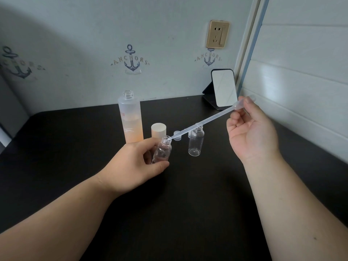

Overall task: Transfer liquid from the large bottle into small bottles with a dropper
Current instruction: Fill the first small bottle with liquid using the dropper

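While my left hand [131, 162] is gripping the tilted vial [162, 150], just in front of the bottle [130, 117], my right hand [250, 129] is pinching the dropper [199, 125] bulb; tip at the vial's mouth, I should be squeezing slowly, keeping both steady.

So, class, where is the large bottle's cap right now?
In the head view, the cap stands on the dark table, just right of the large bottle and behind the left hand.
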Tool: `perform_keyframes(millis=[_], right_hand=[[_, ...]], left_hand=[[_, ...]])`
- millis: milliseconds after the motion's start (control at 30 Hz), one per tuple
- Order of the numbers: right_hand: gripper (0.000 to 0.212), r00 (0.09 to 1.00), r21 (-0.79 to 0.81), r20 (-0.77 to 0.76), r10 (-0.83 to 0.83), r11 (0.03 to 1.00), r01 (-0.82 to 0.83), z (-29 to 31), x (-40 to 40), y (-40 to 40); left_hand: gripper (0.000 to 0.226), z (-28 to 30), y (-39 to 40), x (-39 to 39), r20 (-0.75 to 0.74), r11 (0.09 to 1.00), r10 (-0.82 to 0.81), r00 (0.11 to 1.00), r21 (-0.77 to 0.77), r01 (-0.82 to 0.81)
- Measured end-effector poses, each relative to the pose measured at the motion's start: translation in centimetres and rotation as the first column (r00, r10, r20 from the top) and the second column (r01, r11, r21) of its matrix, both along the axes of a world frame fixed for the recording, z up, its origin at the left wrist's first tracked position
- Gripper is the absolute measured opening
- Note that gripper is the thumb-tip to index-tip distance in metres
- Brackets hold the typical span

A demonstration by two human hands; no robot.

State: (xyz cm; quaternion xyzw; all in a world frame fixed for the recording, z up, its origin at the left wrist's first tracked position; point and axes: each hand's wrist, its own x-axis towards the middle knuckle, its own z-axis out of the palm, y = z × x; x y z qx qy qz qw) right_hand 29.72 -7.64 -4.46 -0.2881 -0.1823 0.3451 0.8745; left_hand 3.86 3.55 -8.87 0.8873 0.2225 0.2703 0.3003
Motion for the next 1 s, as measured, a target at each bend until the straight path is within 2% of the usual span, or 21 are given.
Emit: perform_keyframes(millis=[333, 533, 1000], right_hand=[[0.019, 1.000, 0.008, 0.004, 0.018, 1.000, -0.018, -0.01, 0.11, -0.05], [0.011, 0.999, 0.018, 0.006, 0.046, 0.999, -0.046, -0.24, 0.40, -0.05], [0.020, 1.000, -0.021, -0.009, 0.013, 1.000, -0.013, -0.01, -0.01, -0.05]], left_hand=[[0.030, -0.14, 0.21, 0.04, -0.007, 1.000, 0.009, 1.000, -0.006, -0.009], [0.026, -0.14, 0.16, 0.10, -0.004, 1.000, 0.021, 1.000, -0.015, -0.021], [0.026, 0.34, -0.13, 0.30, -0.035, 0.999, 0.046, 0.998, -0.010, -0.047]])
